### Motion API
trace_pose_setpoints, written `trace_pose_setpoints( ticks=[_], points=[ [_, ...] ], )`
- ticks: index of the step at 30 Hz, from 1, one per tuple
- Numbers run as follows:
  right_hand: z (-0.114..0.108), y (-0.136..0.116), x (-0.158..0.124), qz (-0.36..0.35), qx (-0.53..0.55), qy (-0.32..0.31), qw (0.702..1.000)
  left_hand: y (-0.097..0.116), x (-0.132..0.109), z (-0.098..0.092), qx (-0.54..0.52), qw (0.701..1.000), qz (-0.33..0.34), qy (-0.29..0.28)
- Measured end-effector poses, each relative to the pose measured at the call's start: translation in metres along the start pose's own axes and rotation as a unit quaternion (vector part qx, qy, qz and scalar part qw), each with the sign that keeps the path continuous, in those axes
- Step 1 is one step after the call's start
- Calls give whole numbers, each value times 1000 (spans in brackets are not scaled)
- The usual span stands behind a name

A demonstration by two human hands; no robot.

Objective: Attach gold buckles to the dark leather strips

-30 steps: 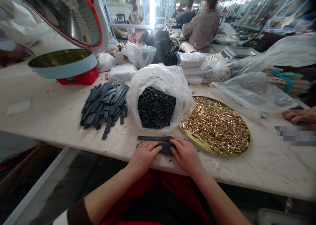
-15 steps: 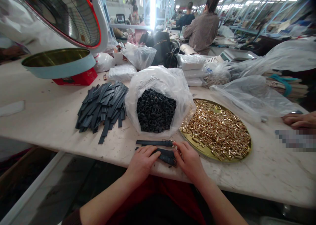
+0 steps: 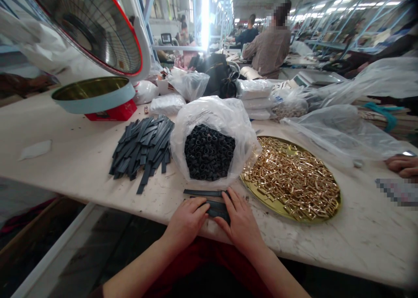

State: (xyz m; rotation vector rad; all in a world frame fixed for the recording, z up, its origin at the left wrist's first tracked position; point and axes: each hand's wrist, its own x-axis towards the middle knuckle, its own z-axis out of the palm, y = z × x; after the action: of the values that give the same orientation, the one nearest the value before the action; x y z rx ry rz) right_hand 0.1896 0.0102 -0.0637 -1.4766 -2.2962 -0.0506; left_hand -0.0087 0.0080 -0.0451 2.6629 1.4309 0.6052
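Several short dark straps lie in a small row at the table's front edge. My left hand rests over their left part, fingers lying along them and thumb slightly apart. Across their right ends lies my right hand, fingers stretched and spread, hiding those ends. One separate strap lies just above, its right end under my right fingertips. Behind my hands stands a clear plastic bag full of small black loops. To the right, a round gold tray holds many small gold metal pieces.
A pile of dark strips lies left of the bag. A fan leans over a round tin on a red box. Plastic packages line the back. Another person's hand is at the right edge.
My right hand has moved left and flattened over the straps' right ends, covering the metal parts seen there before. My left hand stays on the straps. The view has tilted slightly.
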Motion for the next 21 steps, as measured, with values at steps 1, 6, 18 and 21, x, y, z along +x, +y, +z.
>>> trace_pose_setpoints(
  ticks=[1, 6, 18, 21],
  points=[
    [2, -1, 0, 1, -5, 0, 1000, -7, 0, -6, -3, 1000, -15, 12],
    [6, 0, -4, -22, -13, 23, 999, -68, 1, -51, 96, 975, -198, -5],
    [7, 2, -9, -17, -3, 59, 998, -144, 1, -71, 80, 895, -439, 0],
    [5, 1, -10, -15, 6, 62, 998, -143, 5, -71, -26, 882, -468, 34]
  ],
)
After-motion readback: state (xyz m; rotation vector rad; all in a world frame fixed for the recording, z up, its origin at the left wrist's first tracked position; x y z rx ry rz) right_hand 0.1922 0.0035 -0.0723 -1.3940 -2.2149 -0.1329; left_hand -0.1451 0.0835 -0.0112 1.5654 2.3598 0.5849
